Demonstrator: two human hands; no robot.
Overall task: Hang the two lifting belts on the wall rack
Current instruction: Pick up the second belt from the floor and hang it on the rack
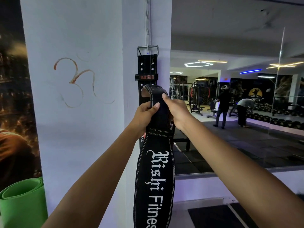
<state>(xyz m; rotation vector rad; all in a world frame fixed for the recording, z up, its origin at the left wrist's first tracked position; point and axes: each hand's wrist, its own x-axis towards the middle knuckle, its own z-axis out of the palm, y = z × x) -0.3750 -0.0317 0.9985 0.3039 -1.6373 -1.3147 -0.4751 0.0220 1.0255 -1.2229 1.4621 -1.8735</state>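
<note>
A black lifting belt with a red USI label (pixel 147 66) hangs flat on the white pillar, its metal buckle (pixel 147 47) caught on a small wall hook (pixel 148 46). In front of it I hold a second black belt with white stitching and white lettering (pixel 154 170). My left hand (pixel 144 115) grips its narrow strap from the left and my right hand (pixel 176 111) grips it from the right. The strap's end curls over above my fingers, just in front of the hanging belt. The wide lettered part dangles down past the frame's bottom.
A white pillar (pixel 79 112) fills the left, with a dark poster (pixel 13 96) and a rolled green mat (pixel 23 203) at its left foot. A large wall mirror (pixel 238 96) on the right reflects gym machines and two people.
</note>
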